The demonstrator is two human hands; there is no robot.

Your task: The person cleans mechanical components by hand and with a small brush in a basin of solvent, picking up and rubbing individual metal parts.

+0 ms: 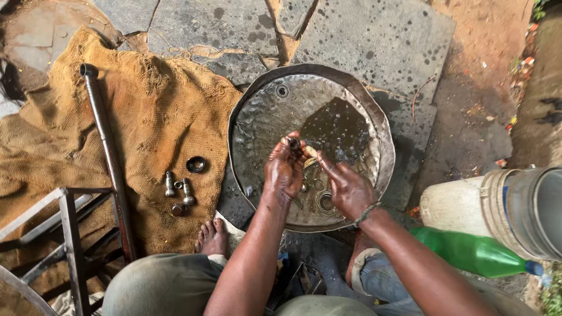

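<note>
My left hand (284, 169) is shut on a small dark metal part (293, 142), held over a wide round metal pan (257, 111) with a pool of dark liquid (336, 131). My right hand (346, 187) holds a small brush (310, 153) against that part, its fingers wet and oily. A ring-shaped part (324, 201) lies in the pan under my hands. On the burlap sack (146, 117) to the left lie two small bolts (178, 188), a dark round cap (196, 164) and another small round piece (178, 209).
A long metal bar (105, 146) lies across the sack beside a metal frame (64, 234). A green plastic bottle (468, 251) and pale buckets (515, 208) stand at right. My bare foot (212, 237) rests by the pan. Stone slabs (363, 35) lie behind.
</note>
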